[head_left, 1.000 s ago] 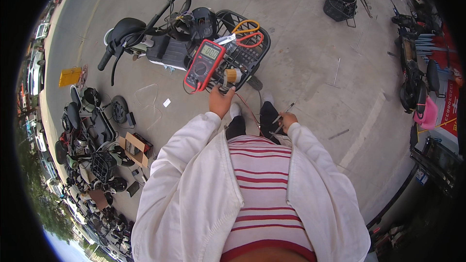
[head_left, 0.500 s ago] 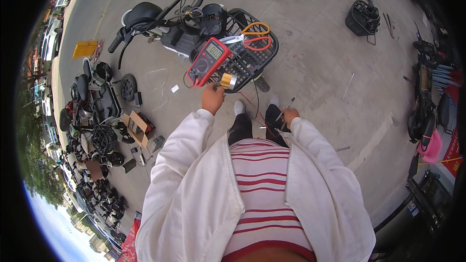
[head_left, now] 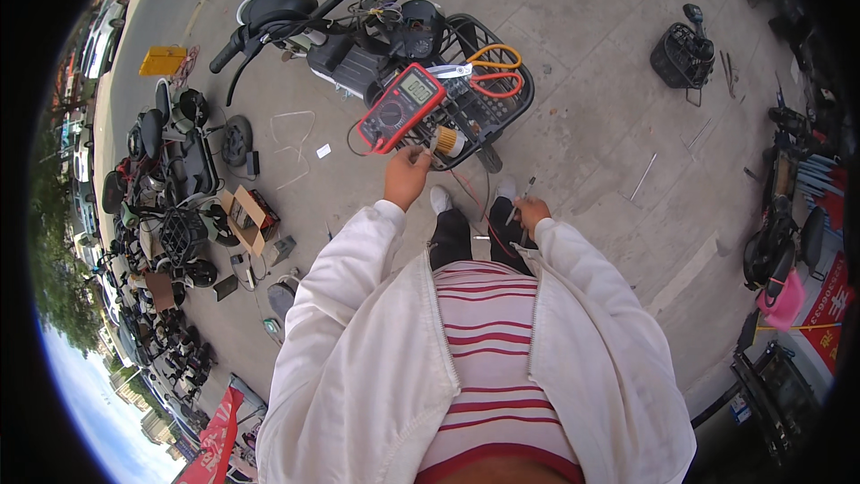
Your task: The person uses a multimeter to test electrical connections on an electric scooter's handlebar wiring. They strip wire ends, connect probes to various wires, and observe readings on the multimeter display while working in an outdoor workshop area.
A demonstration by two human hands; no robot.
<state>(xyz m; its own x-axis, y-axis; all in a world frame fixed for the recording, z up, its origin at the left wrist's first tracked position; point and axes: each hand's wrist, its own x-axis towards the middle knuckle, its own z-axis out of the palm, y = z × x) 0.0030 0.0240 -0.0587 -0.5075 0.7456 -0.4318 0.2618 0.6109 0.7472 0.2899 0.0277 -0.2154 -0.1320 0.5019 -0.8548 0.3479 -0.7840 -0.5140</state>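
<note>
We stand on a grey concrete yard (head_left: 582, 134) in daylight, with scooter parts and dark wheels heaped along our left side and a cardboard box (head_left: 244, 211) among them. In front of us a black scooter (head_left: 358, 31) carries a wire basket (head_left: 497, 112) at its front. A red multimeter (head_left: 399, 108) lies tilted on the basket's near-left rim, its screen facing up, and orange-handled scissors (head_left: 491, 70) lie in the basket behind it. Our left hand (head_left: 408, 175) reaches up just below the multimeter, its grip closed around a thin lead or probe, though we cannot tell exactly which. Our right hand (head_left: 532, 211) sits lower, near our legs, its grip pinched on a slim grey probe (head_left: 520, 197) that points upward.
</note>
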